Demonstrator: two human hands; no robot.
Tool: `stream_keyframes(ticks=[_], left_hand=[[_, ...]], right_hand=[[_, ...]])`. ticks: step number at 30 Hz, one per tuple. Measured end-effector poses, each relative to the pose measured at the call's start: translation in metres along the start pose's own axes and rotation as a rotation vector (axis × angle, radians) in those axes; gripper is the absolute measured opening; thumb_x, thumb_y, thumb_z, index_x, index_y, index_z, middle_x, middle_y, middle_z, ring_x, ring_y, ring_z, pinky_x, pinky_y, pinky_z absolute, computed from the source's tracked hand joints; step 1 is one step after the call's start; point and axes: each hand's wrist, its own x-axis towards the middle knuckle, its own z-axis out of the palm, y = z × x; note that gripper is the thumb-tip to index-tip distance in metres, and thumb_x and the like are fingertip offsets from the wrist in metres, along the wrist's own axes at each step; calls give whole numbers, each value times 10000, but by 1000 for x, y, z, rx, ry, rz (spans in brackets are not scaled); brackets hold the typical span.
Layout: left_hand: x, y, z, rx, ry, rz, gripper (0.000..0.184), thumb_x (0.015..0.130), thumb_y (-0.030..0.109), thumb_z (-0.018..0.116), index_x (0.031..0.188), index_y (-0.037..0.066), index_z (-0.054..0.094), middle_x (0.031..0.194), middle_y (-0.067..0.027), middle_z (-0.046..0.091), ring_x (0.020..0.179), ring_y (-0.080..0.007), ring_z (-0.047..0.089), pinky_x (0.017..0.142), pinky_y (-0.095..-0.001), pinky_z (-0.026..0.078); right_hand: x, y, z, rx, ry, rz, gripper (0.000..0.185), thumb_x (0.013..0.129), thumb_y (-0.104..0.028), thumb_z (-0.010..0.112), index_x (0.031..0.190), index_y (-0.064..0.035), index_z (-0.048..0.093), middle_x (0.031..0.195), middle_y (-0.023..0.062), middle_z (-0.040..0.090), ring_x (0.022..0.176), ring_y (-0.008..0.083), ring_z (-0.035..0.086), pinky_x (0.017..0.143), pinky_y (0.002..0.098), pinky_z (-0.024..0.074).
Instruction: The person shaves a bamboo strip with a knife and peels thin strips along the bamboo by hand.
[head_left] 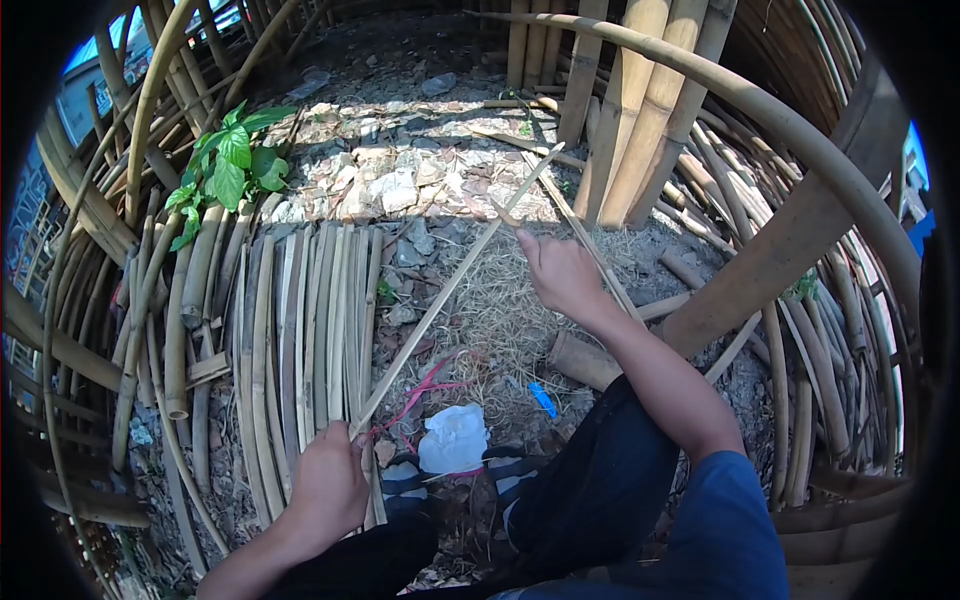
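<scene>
My left hand is closed around the near end of a long, thin bamboo strip. The strip slants up and away to the right, its far end over the sunlit ground. Closed in my right hand is a knife; its short blade points up and left, close to the strip's upper part. Whether blade and strip touch, I cannot tell. My fingers hide the knife's handle. Beside my left hand lies a row of split bamboo strips.
Pale shavings cover the ground ahead. A white crumpled sheet, pink string and a small blue object lie near my feet. Bamboo poles stand ahead, with a thick slanted pole at right. A leafy plant grows at left.
</scene>
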Motion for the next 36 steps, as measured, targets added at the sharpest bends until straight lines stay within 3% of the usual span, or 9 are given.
stream_keyframes(ticks=[3, 8, 11, 17, 24, 30, 35, 36], left_hand=[[3, 0, 0, -6, -10, -19, 178, 987, 78, 517, 931, -91, 516, 864, -334, 593, 823, -523, 597, 737, -574, 462], [3, 0, 1, -8, -13, -38, 175, 989, 77, 511, 935, -89, 517, 853, -336, 590, 827, -527, 595, 739, -575, 459], [0, 3, -3, -27, -46, -51, 175, 991, 72, 505, 939, -95, 520, 853, -342, 590, 829, -530, 593, 740, -573, 456], [-2, -2, -4, -26, -60, -84, 175, 987, 53, 500, 975, -117, 535, 848, -352, 594, 820, -530, 595, 740, -564, 456], [-4, -7, -3, -63, -12, -50, 164, 987, 45, 497, 973, -112, 542, 776, -336, 591, 779, -529, 590, 724, -568, 449], [-10, -9, -4, -63, -30, -68, 148, 983, 41, 506, 946, -99, 533, 766, -326, 587, 753, -525, 582, 699, -568, 440], [-18, -13, -2, -58, -22, -48, 139, 977, 38, 522, 935, -95, 529, 775, -320, 587, 749, -522, 584, 689, -561, 442], [-20, -15, 0, -56, -5, -18, 153, 989, 44, 505, 919, -90, 528, 729, -311, 569, 722, -522, 577, 660, -544, 435]], right_hand=[[-14, -16, 15, 123, -70, -79, 662, 1066, -460, 331, 791, 38, 670, 721, 287, 653, 719, 493, 648, 701, 574, 514], [-67, -66, 23, 166, -177, -337, 594, 1057, -447, 387, 766, 1, 647, 648, 233, 638, 615, 445, 644, 606, 570, 502], [-47, -48, 19, 102, -63, -334, 655, 1050, -510, 353, 779, -8, 675, 688, 231, 670, 652, 395, 691, 601, 509, 551], [-18, -21, 30, -6, -22, -280, 648, 1044, -530, 366, 786, -22, 675, 668, 205, 670, 647, 378, 694, 589, 499, 550], [-3, -11, 36, -29, 83, -295, 609, 1045, -502, 392, 745, -34, 641, 628, 200, 636, 599, 412, 651, 561, 509, 513], [24, 16, 22, -113, 89, -127, 678, 1055, -520, 332, 789, -23, 709, 682, 209, 678, 684, 394, 699, 623, 509, 558], [48, 55, 19, -91, 59, 22, 714, 1065, -499, 280, 808, 21, 697, 760, 274, 676, 773, 468, 670, 732, 576, 520], [48, 58, 13, -87, 38, 127, 774, 1062, -541, 230, 836, 7, 727, 838, 271, 702, 834, 436, 697, 779, 549, 545]])
